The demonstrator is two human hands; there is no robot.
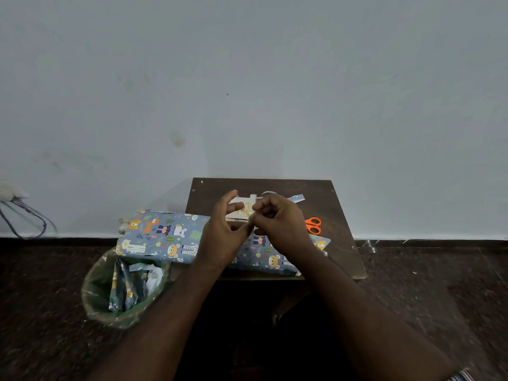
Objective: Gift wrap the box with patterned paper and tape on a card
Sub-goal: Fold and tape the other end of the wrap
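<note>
From the head view, your two hands meet above the middle of the small dark table (pixel 341 215), which stands against the pale wall (pixel 247 78). Your left hand (pixel 224 229) is loose, its fingers spread and half straight, the thumb and forefinger reaching toward your right. Your right hand (pixel 277 218) is curled tight, its fingertips drawn together where the two hands touch; they seem to pinch something very small there, perhaps tape, but you cannot tell what from here.

The wrapped box (pixel 165 235), covered in blue paper printed with animals, lies flat just below and in front of your hands, its left end hanging past the table edge. A pale card (pixel 242 209) lies on the table behind your fingers, partly hidden by them. Orange-handled scissors (pixel 313 225) rest just right of your right hand. On the floor at the left, under the box's overhanging end, a lined bin (pixel 96 287) holds paper scraps (pixel 123 287).
</note>
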